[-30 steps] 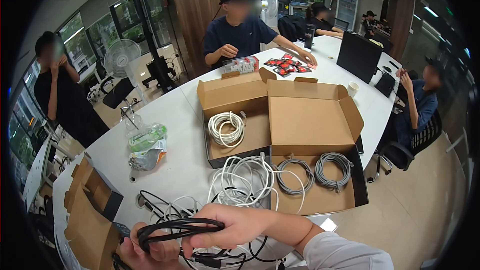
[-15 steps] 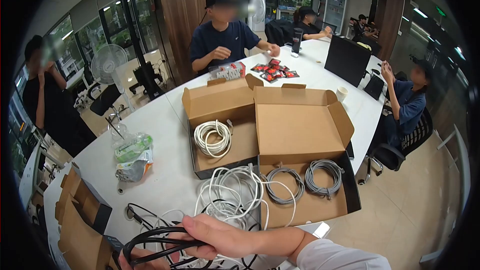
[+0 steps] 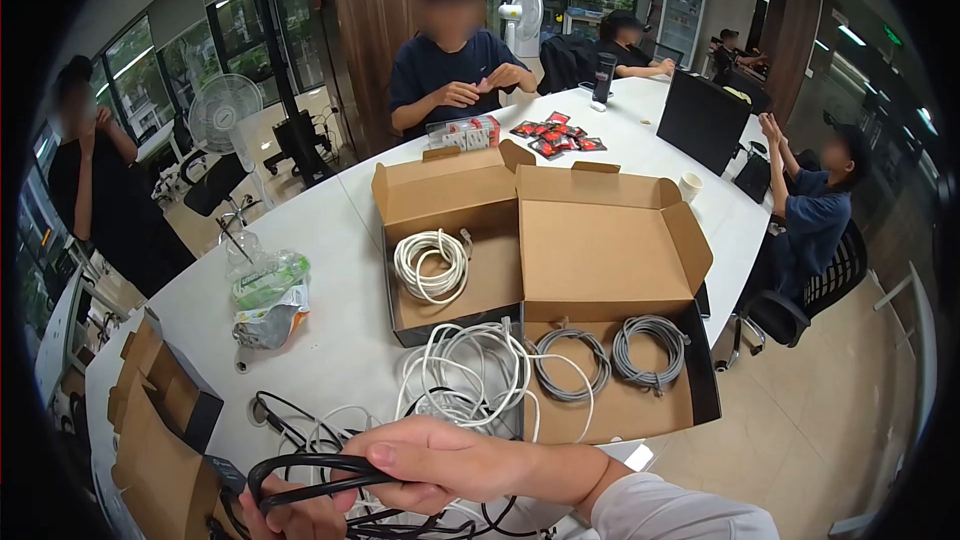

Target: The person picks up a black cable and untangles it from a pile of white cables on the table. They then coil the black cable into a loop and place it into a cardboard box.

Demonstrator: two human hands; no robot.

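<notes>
At the bottom of the head view, my right hand (image 3: 435, 460) is closed around a coiled black cable (image 3: 312, 461). Lower and further left, my left hand (image 3: 300, 517) grips the same coil, its fingers partly cut off by the frame edge. Beyond my hands lies a loose tangle of white cables (image 3: 465, 375), with black cord among it. One coiled white cable (image 3: 432, 267) rests in the left cardboard box (image 3: 480, 300). Two grey cable coils (image 3: 572, 366) sit side by side in the right cardboard box (image 3: 620, 420).
Another open box (image 3: 165, 400) stands at the left table edge, near plastic packaging (image 3: 270, 305). Across the white table (image 3: 330, 230), a person handles something small behind red packets (image 3: 557, 136). A monitor (image 3: 703, 120) and paper cup (image 3: 690, 186) stand to the right.
The black coil's strands have drawn closer together, and my right hand is slightly higher. The person across the table has brought their hands together. The view has shifted a little.
</notes>
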